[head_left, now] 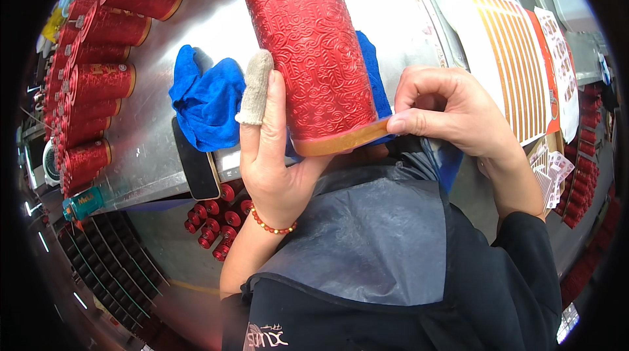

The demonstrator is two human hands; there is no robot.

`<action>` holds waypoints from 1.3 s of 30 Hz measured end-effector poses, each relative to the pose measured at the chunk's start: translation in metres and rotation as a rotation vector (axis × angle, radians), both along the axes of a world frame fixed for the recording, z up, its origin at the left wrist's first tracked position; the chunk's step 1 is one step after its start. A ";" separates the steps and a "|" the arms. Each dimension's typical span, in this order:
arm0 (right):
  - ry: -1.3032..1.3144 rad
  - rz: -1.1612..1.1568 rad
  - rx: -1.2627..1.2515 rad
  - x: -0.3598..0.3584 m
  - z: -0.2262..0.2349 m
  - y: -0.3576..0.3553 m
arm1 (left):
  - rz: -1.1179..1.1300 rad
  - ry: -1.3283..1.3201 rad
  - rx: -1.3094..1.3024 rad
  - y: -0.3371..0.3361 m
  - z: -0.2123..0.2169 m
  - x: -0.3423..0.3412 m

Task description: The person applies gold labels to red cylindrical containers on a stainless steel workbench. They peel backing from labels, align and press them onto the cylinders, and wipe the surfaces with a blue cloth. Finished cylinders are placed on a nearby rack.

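A large red embossed cylindrical bottle point(308, 50) lies tilted in front of me, its base end nearest my body and its far end cut off by the top edge. Around the base runs a gold strip point(341, 139). My left hand point(275, 148) steadies the bottle from the left, fingers along its side and the thumb at the base; a beige knitted finger cover point(256, 86) sits on one finger. At the base's right side my right hand point(445, 109) pinches the end of the gold strip between thumb and forefinger.
A crumpled blue cloth point(208, 99) and a dark phone point(196, 158) lie left on the metal table point(147, 174). Rows of red bottles point(101, 82) stand farther left. At right is a sheet of gold strips point(508, 56); more red bottles point(219, 220) sit below the table.
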State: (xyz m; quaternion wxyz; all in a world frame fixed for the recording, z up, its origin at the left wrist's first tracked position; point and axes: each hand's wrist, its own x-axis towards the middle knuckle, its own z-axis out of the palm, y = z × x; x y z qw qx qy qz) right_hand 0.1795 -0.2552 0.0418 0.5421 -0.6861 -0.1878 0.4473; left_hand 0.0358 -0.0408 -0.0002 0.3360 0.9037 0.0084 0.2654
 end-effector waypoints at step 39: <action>-0.066 0.027 0.123 -0.003 0.004 0.000 | 0.018 0.003 0.173 -0.013 0.019 0.001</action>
